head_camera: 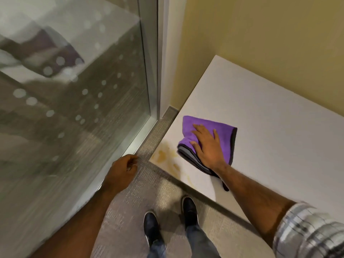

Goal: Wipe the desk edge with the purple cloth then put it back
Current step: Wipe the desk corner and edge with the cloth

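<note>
A folded purple cloth (219, 130) with a grey underside lies on the white desk (279, 127) near its left corner. My right hand (208, 146) rests flat on the cloth with fingers spread, pressing it to the desk top. A yellowish-brown stain (163, 154) marks the desk just left of the cloth, beside the corner edge. My left hand (122, 172) hangs over the floor left of the desk, fingers loosely curled, holding nothing.
A glass wall (74, 108) with frosted dots and a metal frame stands on the left. A yellow wall (260, 34) backs the desk. Grey carpet (141, 198) lies below, with my two dark shoes (167, 220) close to the desk's front edge.
</note>
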Available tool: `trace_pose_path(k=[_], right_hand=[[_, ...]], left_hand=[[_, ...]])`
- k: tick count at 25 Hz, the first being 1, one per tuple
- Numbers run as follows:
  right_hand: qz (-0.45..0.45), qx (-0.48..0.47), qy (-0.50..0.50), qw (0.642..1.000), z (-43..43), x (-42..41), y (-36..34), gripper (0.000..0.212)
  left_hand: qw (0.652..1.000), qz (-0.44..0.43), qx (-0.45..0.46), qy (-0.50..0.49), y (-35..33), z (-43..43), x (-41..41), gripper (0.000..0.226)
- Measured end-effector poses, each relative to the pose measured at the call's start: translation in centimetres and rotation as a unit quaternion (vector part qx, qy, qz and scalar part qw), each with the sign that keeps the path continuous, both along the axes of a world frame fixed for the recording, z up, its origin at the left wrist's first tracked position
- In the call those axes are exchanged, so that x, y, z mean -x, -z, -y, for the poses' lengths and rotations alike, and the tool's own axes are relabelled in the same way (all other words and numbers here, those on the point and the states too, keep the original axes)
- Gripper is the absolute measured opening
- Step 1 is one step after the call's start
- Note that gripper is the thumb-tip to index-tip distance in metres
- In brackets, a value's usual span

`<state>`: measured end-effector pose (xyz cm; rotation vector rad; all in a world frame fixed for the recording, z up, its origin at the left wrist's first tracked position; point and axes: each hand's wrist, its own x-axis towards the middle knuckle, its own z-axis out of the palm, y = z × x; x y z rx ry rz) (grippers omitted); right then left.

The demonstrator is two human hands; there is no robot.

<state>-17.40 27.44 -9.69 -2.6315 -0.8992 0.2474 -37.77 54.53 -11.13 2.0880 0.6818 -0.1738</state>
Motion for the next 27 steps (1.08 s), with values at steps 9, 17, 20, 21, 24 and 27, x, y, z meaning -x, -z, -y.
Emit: trace_pose_path(k=[9, 17, 20, 21, 24, 27], right_hand=[[0.003, -0.001, 0.111, 0.994, -8.5, -7.8, -0.7, 0.057], [0.008, -0.149, -0.012, 0.989, -3.4, -3.4, 0.2, 0.035], [0.016, 0.002, 0.049, 0.999, -5.2, -6.1, 0.1, 0.061], [0.014, 0.028, 0.052, 0.998, -6.8, -7.3, -0.1, 0.067], [0.022, 0.062, -0.016, 0.998, -11.4, -9.8, -0.6, 0.053], [0.022, 0.117, -0.121, 0.986, -13.0, -8.9, -1.3, 0.037]], left_hand=[[1.0, 0.0, -0.011, 0.007, 0.8, -0.5, 0.2, 0.024], [0.998, 0.034, -0.019, -0.04, -0.1, 0.2, 0.2, 0.017], [0.999, 0.03, -0.022, -0.032, 0.4, 0.0, 0.4, 0.02], [0.999, 0.03, -0.02, -0.033, 0.6, -0.1, 0.5, 0.021], [0.999, 0.032, -0.011, -0.039, 1.5, -0.1, 1.1, 0.02], [0.999, 0.026, 0.011, -0.043, 1.7, 0.2, 2.0, 0.019]])
